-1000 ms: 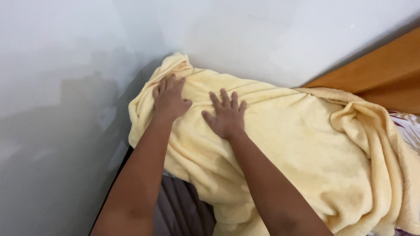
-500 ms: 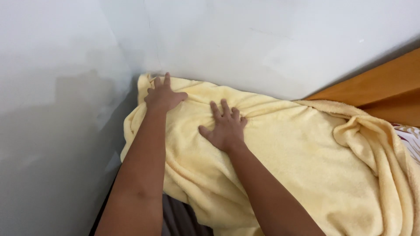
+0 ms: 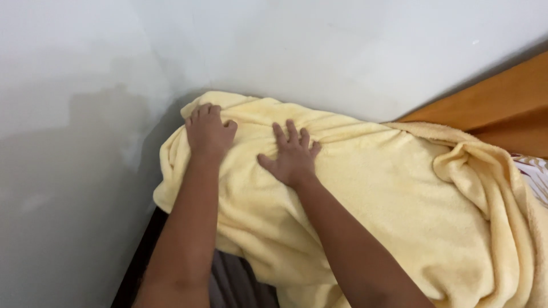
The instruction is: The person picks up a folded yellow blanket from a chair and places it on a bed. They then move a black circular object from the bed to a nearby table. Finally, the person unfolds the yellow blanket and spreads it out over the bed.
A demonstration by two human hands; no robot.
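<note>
Pale yellow fleece blanket point(image 3: 365, 205), heaped across the centre and right of the frame against the grey wall corner point(image 3: 171, 74), with left hand point(image 3: 206, 132) fingers curled gripping its upper-left edge, right hand point(image 3: 292, 157) fingers spread flat, wooden headboard point(image 3: 496, 108) upper right.

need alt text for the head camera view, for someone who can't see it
Two bare hands press on a pale yellow blanket bunched into a white wall corner: left hand with fingers curled, right hand flat and spread. A wooden board runs along the wall at right.
</note>
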